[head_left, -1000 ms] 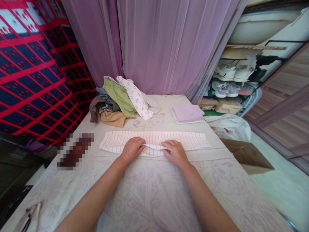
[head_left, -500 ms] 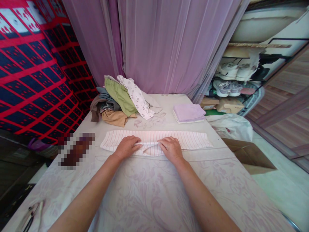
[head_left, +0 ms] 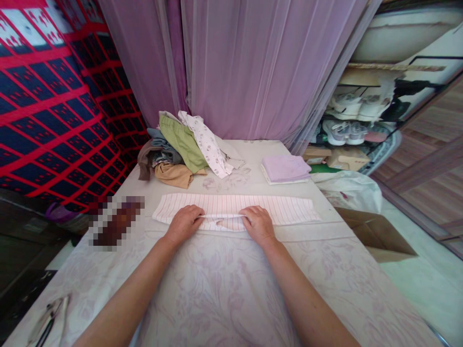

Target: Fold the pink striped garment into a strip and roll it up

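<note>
- Two bare hands of mine are on the pink-and-white striped cloth, one at each end of a raised fold along its near edge.
- With my left hand (head_left: 185, 222) I pinch that fold between thumb and curled fingers, left of the middle.
- With my right hand (head_left: 259, 224) I grip the same fold, thumb toward my other hand, fingers resting over the top.
- Between them the fold runs nearly straight, and a small gap opens just under it.
- The striped cloth (head_left: 292, 209) lies in a long, flat strip across the pale floral bedcover (head_left: 217, 294), straight in front of me.
- Beyond it, to the left, is a loose heap of clothes: a green garment (head_left: 183, 147), a pale printed one (head_left: 210, 144) beside it, and a tan one (head_left: 173, 174) at the front.
- Beyond it, to the right, a folded lilac cloth (head_left: 285, 166) rests on a white one (head_left: 291, 182).
- A purple curtain (head_left: 231, 72) hangs behind everything.
</note>
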{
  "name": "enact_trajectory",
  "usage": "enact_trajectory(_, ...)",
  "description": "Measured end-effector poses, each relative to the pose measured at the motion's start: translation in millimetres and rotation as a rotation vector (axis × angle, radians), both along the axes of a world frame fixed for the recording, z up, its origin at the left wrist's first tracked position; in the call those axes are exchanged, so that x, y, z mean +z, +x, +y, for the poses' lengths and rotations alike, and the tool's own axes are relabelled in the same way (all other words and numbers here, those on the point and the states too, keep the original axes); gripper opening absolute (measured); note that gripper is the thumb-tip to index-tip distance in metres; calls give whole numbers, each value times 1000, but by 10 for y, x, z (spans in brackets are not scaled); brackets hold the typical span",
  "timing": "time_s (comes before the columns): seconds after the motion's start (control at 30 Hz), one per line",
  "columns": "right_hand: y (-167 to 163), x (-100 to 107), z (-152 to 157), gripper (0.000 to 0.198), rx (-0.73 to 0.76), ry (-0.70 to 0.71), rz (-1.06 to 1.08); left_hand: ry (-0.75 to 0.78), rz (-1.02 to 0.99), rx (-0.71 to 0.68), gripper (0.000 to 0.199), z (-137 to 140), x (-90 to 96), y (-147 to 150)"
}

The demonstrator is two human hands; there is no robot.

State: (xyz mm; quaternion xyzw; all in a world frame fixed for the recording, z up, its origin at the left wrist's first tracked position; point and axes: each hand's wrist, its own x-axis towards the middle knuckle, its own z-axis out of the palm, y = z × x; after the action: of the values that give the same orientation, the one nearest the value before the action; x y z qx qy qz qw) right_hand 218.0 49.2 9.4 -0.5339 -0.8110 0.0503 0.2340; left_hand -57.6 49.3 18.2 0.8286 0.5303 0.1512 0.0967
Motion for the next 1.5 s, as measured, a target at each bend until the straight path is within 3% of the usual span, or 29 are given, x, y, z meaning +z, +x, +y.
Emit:
enact_trajectory(0.17,0,-18,2,22,-3,-54,-16,-19,39,27,20,-23,19,22)
enact_trajectory(0.33,-18,12,66,21,-20,-65,-29,-24,79,-27,32,82,91,278)
enact_trajectory(0.43,-13,44,75,22,-37,-62,-39,-31,114,-84,23,184,91,459)
enact_trajectory(0.53,-19,70,-21,27,-41,35,-9,-29,91,-69,15,255,83,545)
enact_trajectory(0.63,-97,53,-214,24,67,122,9,-18,10,-21,16,281,92,542)
enact_trajectory(0.73,-241,-3,-393,20,223,109,-21,-20,-21,7,15,290,124,526)
enact_trajectory(0.8,-332,-39,-451,20,247,91,-42,-17,-28,18,13,300,147,528)
enact_trajectory(1.2,-375,-46,-296,29,152,-32,-34,25,-32,59,13,307,99,524)
enact_trajectory(1.33,-178,-52,-315,17,47,-87,33,23,-46,47,14,317,104,523)
enact_trajectory(1.5,-81,-72,-288,9,21,-99,66,50,-89,70,15,352,144,521)
